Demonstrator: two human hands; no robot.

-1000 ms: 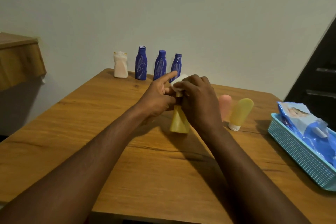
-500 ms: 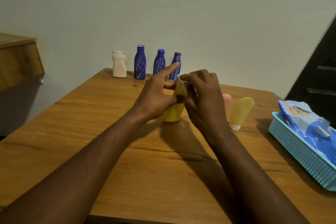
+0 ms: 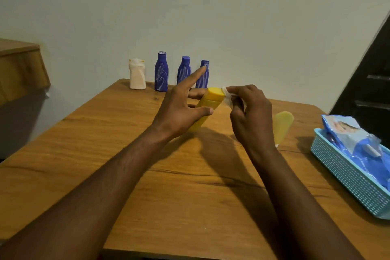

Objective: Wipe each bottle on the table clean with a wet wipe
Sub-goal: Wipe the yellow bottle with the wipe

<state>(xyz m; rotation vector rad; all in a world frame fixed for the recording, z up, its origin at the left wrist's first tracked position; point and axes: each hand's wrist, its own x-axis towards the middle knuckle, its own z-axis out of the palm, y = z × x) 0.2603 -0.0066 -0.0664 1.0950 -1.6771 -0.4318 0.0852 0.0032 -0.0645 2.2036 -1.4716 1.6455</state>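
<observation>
Gripping a yellow bottle (image 3: pixel 211 102) at frame centre, head view: left hand (image 3: pixel 179 110) has thumb & lower fingers round the body, index finger stretched out. Bottle tilted, cap to upper right; lower end near table (image 3: pixel 168 186), contact unclear. Right hand (image 3: pixel 251 116) pinches bunched wet wipe (image 3: pixel 228 99) against cap's right edge. Upper centre, by wall: white bottle (image 3: pixel 137 74) & 3 blue bottles (image 3: pixel 161 72), upright in a row. Centre right: pale yellow tube (image 3: pixel 282 126), partly behind right wrist. Right edge: teal basket (image 3: pixel 348 177) w/ wipes pack (image 3: pixel 354 139) inside

Matt yellow plastic bottle (image 3: pixel 207 105), grained wood table (image 3: pixel 190 186), perforated plastic basket (image 3: pixel 346 173).
</observation>
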